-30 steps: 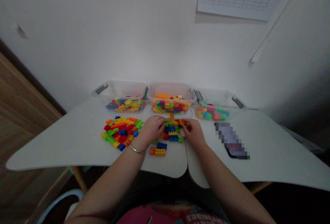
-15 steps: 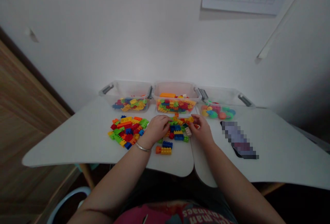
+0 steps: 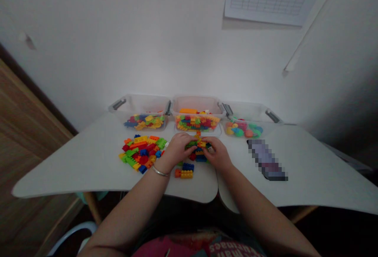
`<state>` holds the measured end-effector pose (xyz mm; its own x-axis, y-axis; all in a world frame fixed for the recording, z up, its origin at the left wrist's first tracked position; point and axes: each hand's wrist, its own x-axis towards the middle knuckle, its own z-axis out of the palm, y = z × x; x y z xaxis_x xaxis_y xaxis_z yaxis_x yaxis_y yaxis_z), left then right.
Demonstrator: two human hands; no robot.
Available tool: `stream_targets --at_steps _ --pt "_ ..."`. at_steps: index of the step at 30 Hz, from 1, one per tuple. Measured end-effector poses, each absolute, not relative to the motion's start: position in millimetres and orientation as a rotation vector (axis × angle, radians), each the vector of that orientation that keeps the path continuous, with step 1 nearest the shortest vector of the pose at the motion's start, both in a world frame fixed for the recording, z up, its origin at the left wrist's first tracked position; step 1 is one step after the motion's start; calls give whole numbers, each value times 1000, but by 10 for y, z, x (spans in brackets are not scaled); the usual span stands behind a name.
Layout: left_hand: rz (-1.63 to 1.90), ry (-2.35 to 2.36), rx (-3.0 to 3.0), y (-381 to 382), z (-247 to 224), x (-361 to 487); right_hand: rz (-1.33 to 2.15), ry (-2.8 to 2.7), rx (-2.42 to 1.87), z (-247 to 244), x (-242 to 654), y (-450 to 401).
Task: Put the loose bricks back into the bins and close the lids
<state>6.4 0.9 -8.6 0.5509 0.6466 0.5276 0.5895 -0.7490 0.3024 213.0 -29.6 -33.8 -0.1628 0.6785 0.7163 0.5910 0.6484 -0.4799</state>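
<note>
My left hand (image 3: 178, 149), with a bangle at the wrist, is closed with its thumb and fingers round a green toy brick (image 3: 191, 144). My right hand (image 3: 217, 155) pinches a yellow toy brick (image 3: 202, 144) at its fingertips, close against the green one. Whether the two bricks are joined I cannot make out. Below the hands lie more bricks, partly hidden, among them a blue brick (image 3: 201, 158). Nearer to me are another blue brick (image 3: 188, 166) and a yellow brick (image 3: 186, 174) with an orange piece (image 3: 177, 173) at its left end.
A heap of mixed bricks (image 3: 141, 152) spreads left of my hands. Along the wall stand a left clear bin (image 3: 144, 105), a middle clear bin (image 3: 197, 103) with bricks, and a right clear bin (image 3: 248, 111) with coloured balls. A phone (image 3: 267, 160) lies on the right.
My right hand has moved left with the yellow brick, bringing it to the green brick in my left hand. The view has shifted slightly.
</note>
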Motion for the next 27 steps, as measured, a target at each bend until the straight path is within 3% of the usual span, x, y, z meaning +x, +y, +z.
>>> stream_targets --at_steps 9,15,20,27 --pt "985 1078 2671 -39 -60 64 131 -1852 -997 -388 2119 -313" --pt "1102 1337 2572 -45 -35 34 67 -1723 -1093 -315 2185 -284" --pt "1017 1260 2659 -28 -100 39 -118 -1523 -1156 20 2222 -226" --pt "1068 1305 2556 22 -137 27 -115 -1496 -1168 703 2241 301"
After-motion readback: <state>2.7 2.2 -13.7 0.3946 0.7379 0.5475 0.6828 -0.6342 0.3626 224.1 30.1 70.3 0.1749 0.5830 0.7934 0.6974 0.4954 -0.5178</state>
